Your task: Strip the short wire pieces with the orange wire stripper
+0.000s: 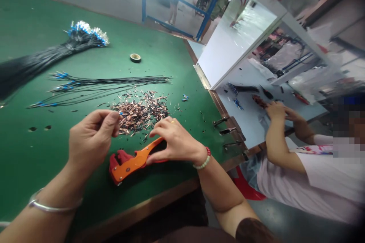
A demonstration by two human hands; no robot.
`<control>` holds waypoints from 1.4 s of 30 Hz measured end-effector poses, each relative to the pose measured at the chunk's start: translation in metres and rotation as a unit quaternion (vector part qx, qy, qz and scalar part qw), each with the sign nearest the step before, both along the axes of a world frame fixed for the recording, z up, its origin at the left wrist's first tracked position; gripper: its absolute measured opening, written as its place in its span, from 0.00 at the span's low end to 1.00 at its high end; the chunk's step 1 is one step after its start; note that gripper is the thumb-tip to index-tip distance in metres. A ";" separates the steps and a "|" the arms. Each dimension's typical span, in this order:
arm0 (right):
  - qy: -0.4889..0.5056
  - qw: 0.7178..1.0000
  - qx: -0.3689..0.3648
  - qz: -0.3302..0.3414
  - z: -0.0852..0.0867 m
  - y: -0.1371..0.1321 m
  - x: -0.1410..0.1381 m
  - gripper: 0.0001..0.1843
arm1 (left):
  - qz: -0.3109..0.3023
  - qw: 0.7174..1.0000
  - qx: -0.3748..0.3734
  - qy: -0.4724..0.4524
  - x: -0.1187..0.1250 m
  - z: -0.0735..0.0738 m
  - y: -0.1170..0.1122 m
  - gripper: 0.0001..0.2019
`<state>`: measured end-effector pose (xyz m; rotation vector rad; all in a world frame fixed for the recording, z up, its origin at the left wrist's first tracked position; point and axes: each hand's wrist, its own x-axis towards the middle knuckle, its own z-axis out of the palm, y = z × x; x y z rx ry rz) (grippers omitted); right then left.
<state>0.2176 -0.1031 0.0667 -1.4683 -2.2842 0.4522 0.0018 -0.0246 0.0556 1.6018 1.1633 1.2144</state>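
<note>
My left hand is closed in a pinch over the green table, beside the scrap pile. A tiny blue-ended piece shows at its fingertips; the rest of it is hidden. Lower and to the right, my right hand curves around the handles of an orange and red wire stripper. The stripper lies low over the table with its red jaws to the left. Behind both hands spreads a heap of copper and black wire scraps. Thin black wires with blue ends lie farther back.
A thick bundle of black wires with blue ends lies at the back left. A roll of tape and small blue pieces sit on the green table. At right, a co-worker handles things at a white table.
</note>
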 end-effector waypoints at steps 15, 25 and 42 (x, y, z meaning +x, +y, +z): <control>0.168 0.982 -0.084 0.002 0.012 -0.008 0.013 0.25 | 0.045 0.997 -0.014 -0.068 -0.002 -0.007 0.009 0.08; 0.621 0.736 -0.270 -0.030 -0.022 0.000 -0.018 0.33 | 0.013 0.999 0.013 -0.047 0.006 0.003 -0.011 0.10; 0.644 0.715 -0.272 0.004 -0.041 0.001 -0.033 0.30 | -0.027 0.989 0.146 0.026 0.011 -0.005 -0.026 0.05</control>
